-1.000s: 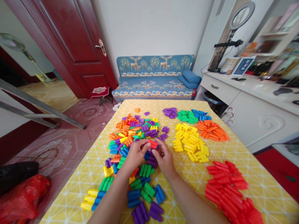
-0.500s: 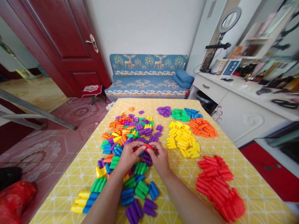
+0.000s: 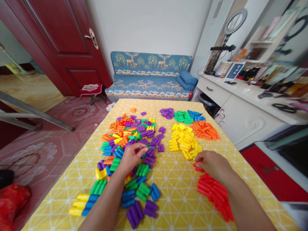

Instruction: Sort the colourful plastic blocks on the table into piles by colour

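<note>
My left hand point(image 3: 133, 157) is over the mixed heap of plastic building blocks point(image 3: 124, 131). Its thumb and fingers are pinched together, and a bit of a red block point(image 3: 137, 151) shows between them. On the other side, my right hand point(image 3: 214, 163) reaches to the top of the red block pile point(image 3: 213, 191) and hides part of it. At its closed fingertips is another red block point(image 3: 198, 165), low over the cloth. Just beyond that hand lies the yellow block pile point(image 3: 184, 138).
The table has a yellow patterned cloth point(image 3: 178, 189). Sorted purple point(image 3: 166, 113), green point(image 3: 183, 116), blue point(image 3: 195, 115) and orange point(image 3: 205, 130) piles lie toward its far right. A blue sofa point(image 3: 149, 81) stands behind, and a white dresser point(image 3: 243, 106) is at the right.
My hands were together over the heap around a red piece. They have parted: my right hand has moved right to the red pile, while my left stays by the heap. The view has shifted slightly.
</note>
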The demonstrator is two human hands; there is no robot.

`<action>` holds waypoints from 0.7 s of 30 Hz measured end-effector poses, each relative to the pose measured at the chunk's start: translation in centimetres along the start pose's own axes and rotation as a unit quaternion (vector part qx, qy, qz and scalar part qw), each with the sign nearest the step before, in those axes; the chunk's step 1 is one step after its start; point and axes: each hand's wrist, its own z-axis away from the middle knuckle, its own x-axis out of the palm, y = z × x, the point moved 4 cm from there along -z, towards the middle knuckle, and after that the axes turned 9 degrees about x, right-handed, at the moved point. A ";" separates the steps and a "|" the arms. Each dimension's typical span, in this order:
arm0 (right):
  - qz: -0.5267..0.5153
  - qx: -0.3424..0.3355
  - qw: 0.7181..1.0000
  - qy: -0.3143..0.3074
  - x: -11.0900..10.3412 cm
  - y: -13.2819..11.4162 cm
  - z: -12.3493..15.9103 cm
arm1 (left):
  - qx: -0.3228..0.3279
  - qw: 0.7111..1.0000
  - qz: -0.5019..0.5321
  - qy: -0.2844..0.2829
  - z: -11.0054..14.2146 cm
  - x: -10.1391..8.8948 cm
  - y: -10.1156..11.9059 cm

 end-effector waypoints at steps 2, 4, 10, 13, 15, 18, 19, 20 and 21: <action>0.007 0.019 0.999 -0.025 1.0 1.7 -0.4 | -0.001 1.000 0.001 0.004 0.0 0.0 0.0; 0.009 0.023 0.999 -0.026 1.5 2.4 -0.5 | -0.001 1.000 0.002 0.005 0.0 -0.1 0.0; -0.027 -0.018 0.999 0.016 1.3 -2.8 0.7 | -0.001 0.999 0.052 0.009 0.1 -0.3 0.0; -0.159 -0.131 0.979 -0.008 2.4 -9.5 2.2 | 0.021 0.994 0.104 0.006 0.2 -0.5 0.5; -0.242 -0.209 0.947 -0.037 3.6 -14.1 3.4 | 0.046 0.994 0.098 0.002 0.4 -0.7 1.0; -0.281 -0.268 0.921 -0.019 5.2 -19.2 4.5 | 0.078 0.995 0.056 0.004 0.7 -1.0 1.6; -0.281 -0.272 0.920 -0.008 5.6 -20.3 4.6 | 0.090 0.995 0.043 0.011 0.7 -1.1 1.8; -0.280 -0.270 0.921 0.002 6.0 -21.1 4.5 | 0.101 0.994 0.034 0.020 0.8 -1.3 1.9; -0.280 -0.264 0.923 0.010 6.2 -21.7 4.4 | 0.112 0.993 0.028 0.029 0.8 -1.4 1.9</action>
